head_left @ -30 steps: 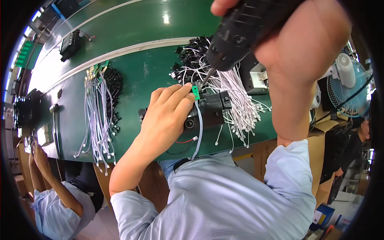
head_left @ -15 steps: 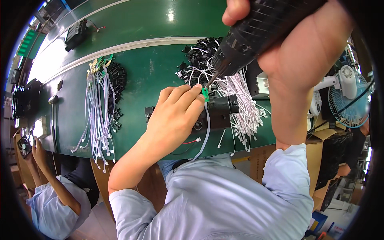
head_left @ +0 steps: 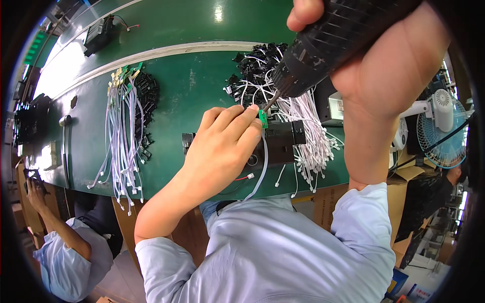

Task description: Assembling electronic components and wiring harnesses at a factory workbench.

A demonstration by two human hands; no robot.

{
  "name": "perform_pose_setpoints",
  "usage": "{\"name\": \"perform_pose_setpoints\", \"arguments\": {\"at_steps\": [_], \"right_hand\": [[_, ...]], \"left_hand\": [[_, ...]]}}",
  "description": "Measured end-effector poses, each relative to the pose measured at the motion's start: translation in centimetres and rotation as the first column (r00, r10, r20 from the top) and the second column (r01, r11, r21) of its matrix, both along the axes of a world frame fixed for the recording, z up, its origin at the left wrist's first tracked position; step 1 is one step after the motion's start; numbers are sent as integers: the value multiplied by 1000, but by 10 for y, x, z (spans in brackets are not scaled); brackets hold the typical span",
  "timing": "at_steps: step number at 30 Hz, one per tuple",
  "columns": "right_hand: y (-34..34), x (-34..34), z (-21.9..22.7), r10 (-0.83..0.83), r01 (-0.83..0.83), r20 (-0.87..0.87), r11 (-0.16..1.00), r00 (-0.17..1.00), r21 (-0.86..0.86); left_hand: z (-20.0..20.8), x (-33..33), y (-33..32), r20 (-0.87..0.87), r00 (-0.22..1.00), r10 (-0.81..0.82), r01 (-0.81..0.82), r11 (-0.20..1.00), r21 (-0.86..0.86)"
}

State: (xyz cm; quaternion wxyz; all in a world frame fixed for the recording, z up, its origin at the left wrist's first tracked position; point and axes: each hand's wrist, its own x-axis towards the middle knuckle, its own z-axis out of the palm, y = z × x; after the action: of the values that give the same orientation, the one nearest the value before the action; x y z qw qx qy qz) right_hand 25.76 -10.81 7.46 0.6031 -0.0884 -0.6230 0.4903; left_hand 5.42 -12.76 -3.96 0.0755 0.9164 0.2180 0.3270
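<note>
Resting near the centre of the head view, the left hand [head_left: 222, 139] covers part of a black housing [head_left: 281, 146], fingertips at 1 small green board [head_left: 263, 119]; how far this grip is open cannot be told. At upper right, the right hand [head_left: 396, 63] has its grip wrapped around a black screwdriver [head_left: 323, 48], bit pointing at the board's upper edge. White cables [head_left: 310, 139] lie right of centre on the green counter [head_left: 177, 96].

Near the frame's centre, the tip of the screwdriver [head_left: 326, 48] has been brought from beside the green board [head_left: 263, 119] onto its top edge.
</note>
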Motion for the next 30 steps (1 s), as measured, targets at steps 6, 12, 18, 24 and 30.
{"name": "perform_pose_setpoints", "arguments": {"at_steps": [6,12,18,24,30], "right_hand": [[3,-6,-2,49,-49,6,999,999,8],[2,-12,-1,92,-92,8,996,996,13],[7,-18,1,158,-158,9,987,987,20],[34,-14,4,262,-262,-7,965,965,20],[-6,-18,22,109,-110,48,994,993,21]], "left_hand": [[-4,-3,-2,-41,999,-15,18,998,64],[-3,-2,0,-25,999,-22,24,998,64],[-1,-1,8,-30,999,-10,8,998,-55],[-1,-3,1,-8,1000,-30,30,999,-39],[-1,-6,-14,-18,1000,1,0,999,36]]}}
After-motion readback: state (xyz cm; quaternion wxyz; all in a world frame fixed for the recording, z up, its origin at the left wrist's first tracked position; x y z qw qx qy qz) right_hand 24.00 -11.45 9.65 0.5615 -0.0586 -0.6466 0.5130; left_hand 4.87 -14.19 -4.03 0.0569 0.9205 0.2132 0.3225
